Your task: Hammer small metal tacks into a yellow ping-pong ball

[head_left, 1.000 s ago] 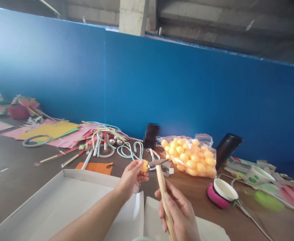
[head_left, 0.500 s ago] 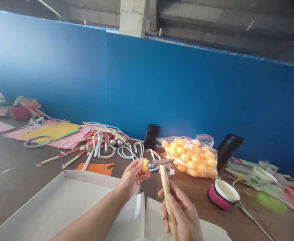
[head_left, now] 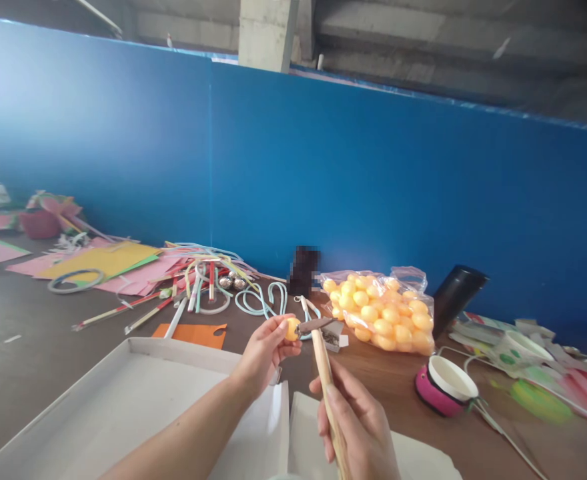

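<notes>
My left hand (head_left: 267,345) is closed, its fingertips pinching a small orange-yellow ball (head_left: 291,329). The ball's right side faces the hammer. In my right hand (head_left: 356,417) I grip a hammer (head_left: 327,380) by its pale wooden handle, with the dark, narrow metal head (head_left: 318,325) at the top. One end of the head meets the ball's right side, or lies right in front of it; I cannot tell which. Behind the head stands a small open box (head_left: 331,338) of tiny dark pieces.
A clear bag of orange balls (head_left: 381,313) lies beyond my right hand. A large white tray (head_left: 138,343) is at front left. Pale blue cords (head_left: 256,303), an orange sheet (head_left: 198,335), a black cylinder (head_left: 456,297) and a pink-and-white cup (head_left: 446,390) stand around.
The hammer and my right hand have moved left, bringing the head onto or in front of the ball's right side. More of the small box shows. My left hand has hardly moved.
</notes>
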`<action>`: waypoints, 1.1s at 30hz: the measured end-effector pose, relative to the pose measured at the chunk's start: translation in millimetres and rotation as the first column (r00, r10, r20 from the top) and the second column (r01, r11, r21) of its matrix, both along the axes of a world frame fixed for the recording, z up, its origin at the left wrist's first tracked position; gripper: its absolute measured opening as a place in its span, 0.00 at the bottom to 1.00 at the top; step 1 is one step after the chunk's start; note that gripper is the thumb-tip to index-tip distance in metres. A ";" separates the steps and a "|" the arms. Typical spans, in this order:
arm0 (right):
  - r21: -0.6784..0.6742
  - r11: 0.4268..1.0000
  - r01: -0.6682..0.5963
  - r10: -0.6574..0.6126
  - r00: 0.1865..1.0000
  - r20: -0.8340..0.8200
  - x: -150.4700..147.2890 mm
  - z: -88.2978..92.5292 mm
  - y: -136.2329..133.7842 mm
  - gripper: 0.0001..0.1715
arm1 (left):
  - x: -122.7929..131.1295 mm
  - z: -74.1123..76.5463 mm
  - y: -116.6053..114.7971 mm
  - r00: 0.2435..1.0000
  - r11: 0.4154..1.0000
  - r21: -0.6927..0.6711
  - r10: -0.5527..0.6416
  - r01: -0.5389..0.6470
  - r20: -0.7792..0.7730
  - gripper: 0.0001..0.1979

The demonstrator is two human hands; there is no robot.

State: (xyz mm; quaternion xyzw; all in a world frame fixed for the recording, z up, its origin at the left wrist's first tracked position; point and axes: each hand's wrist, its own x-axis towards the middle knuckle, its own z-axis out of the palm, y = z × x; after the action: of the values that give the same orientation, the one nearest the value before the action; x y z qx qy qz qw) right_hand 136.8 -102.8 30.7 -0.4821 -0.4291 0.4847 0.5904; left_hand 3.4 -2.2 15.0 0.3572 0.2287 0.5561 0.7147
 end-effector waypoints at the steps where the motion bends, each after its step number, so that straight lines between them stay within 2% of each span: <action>1: 0.004 1.000 -0.001 0.001 1.000 0.000 -0.3 0.2 0.0 0.29 | 0.1 0.0 -0.2 1.000 1.000 0.003 0.001 -0.001 -0.005 0.14; 11: -0.024 1.000 -0.016 0.016 0.999 0.031 2.3 0.3 0.4 0.29 | 0.7 -1.7 -0.1 0.999 1.000 0.018 0.007 -0.007 -0.037 0.15; 20: -0.031 0.999 -0.044 0.045 0.997 0.056 -0.3 0.5 -0.3 0.29 | 1.1 -2.3 2.6 0.996 0.999 -0.024 0.040 -0.042 -0.077 0.14; 33: -0.034 0.999 0.006 -0.002 0.995 0.104 -1.8 -1.3 -0.5 0.33 | 2.6 -2.1 2.5 0.988 0.994 -0.066 0.072 -0.082 -0.136 0.14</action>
State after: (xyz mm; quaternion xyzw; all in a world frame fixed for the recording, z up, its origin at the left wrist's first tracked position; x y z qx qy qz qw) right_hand 135.0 -103.2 29.4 -0.5173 -0.4501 0.4650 0.5600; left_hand 6.0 0.3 12.9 0.3586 0.3092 0.5498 0.6882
